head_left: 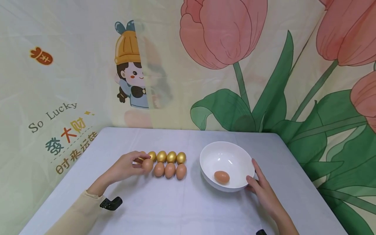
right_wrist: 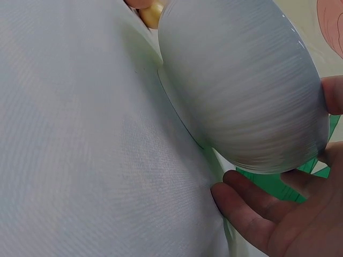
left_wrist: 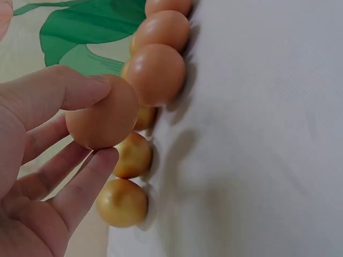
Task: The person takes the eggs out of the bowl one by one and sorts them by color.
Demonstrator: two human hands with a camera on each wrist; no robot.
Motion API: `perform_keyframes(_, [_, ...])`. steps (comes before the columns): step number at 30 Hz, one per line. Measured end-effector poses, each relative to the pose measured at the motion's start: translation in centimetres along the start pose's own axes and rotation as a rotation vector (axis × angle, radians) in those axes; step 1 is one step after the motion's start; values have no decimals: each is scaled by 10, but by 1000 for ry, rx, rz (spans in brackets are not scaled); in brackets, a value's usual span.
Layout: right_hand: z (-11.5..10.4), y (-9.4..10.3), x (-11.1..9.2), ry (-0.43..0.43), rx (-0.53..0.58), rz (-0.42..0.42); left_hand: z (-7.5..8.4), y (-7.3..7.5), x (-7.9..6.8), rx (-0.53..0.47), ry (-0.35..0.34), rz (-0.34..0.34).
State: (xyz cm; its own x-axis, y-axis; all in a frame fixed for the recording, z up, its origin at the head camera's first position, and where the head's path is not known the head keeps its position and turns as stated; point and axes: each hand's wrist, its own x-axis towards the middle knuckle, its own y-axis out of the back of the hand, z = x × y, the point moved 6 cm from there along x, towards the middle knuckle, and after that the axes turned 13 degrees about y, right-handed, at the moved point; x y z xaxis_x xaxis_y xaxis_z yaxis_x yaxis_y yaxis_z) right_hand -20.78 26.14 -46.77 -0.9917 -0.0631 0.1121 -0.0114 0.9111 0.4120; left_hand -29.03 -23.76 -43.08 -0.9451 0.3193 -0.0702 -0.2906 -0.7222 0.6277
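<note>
My left hand (head_left: 129, 165) pinches a brown egg (left_wrist: 102, 120) between thumb and fingertips, at the left end of the egg rows. Three more brown eggs (head_left: 169, 170) lie side by side on the white table. Behind them runs a row of several gold eggs (head_left: 161, 156), the leftmost partly hidden by my left fingers. On the right, my right hand (head_left: 262, 187) holds the white bowl (right_wrist: 241, 80) by its right side, thumb at the rim and other fingers spread low outside. One brown egg (head_left: 221, 177) lies inside the bowl.
A white cloth-like surface covers the table (head_left: 164, 209). Directly behind its far edge hangs a printed backdrop (head_left: 167, 117) with tulips, a cartoon figure and lettering. A black wrist device (head_left: 111, 203) sits by the left sleeve (head_left: 79, 212).
</note>
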Motion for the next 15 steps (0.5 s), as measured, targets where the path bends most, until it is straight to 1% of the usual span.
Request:
perform_keyframes(6, [3,-1,1,-6,7,-15,-11,-7,2,-2,-7,-16])
perform_keyframes(15, [4,-1,2,-12,9,-16,-18,-14,5,33,12,-7])
